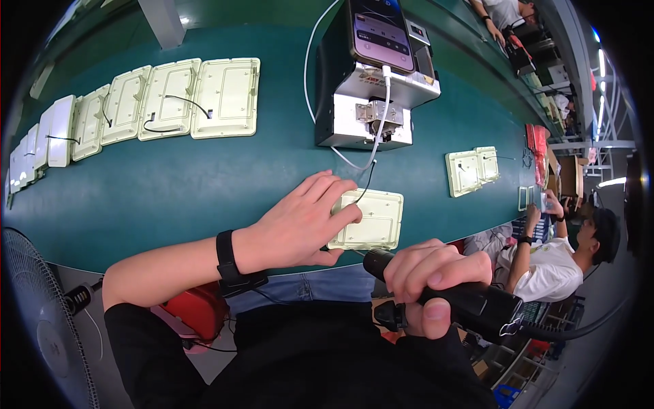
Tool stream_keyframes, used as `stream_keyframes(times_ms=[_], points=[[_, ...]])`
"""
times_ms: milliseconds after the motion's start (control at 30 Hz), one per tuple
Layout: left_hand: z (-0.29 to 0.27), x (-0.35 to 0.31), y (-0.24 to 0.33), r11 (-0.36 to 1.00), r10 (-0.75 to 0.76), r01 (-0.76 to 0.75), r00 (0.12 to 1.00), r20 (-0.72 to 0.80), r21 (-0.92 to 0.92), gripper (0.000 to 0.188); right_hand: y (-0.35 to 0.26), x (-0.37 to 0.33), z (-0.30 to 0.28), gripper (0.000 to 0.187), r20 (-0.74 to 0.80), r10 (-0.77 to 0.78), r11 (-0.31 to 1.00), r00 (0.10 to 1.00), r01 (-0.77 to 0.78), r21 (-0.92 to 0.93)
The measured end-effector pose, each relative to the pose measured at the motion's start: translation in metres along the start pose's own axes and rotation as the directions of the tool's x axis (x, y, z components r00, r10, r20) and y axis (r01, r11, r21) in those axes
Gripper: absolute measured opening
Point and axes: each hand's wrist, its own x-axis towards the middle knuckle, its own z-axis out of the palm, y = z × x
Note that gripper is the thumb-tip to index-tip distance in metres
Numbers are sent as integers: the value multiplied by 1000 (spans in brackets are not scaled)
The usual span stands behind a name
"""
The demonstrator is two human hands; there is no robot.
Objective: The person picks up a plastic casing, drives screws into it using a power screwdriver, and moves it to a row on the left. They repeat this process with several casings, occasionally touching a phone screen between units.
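A cream plastic cover (373,221) with a raised rim lies near the front edge of the green table. My left hand (300,221) steadies it, fingers curled over its left side and thumb at its near edge. A thin black wire (368,184) runs from under my fingers toward the machine behind. Just off the cover's near right corner, my right hand (439,276) grips a black hand-held power tool (477,308) with a round nose and a thick cord. The tool's nose points left toward the cover; whether it touches is not clear.
Several similar cream covers (225,99) stretch along the left, some with black wires. A black-and-white machine (368,116) carrying a phone (381,34) stands behind the cover. More covers (464,174) lie right, beside a co-worker (555,262). A fan (51,327) stands lower left.
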Motion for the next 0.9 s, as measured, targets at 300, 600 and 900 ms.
stream_keyframes(times_ms=[300,600,900], points=[[-2,-2,7,999,18,-20,999,42,39,61,-3,-13,-4,25,71,1,1000,998,-1,4],[-3,8,11,998,33,-39,993,113,58,67,-10,-6,-14,27,147,-45,999,988,47,-15],[-18,-43,60,883,-11,-72,984,175,464,62,-37,-17,-64,33,-269,-254,931,929,310,193]])
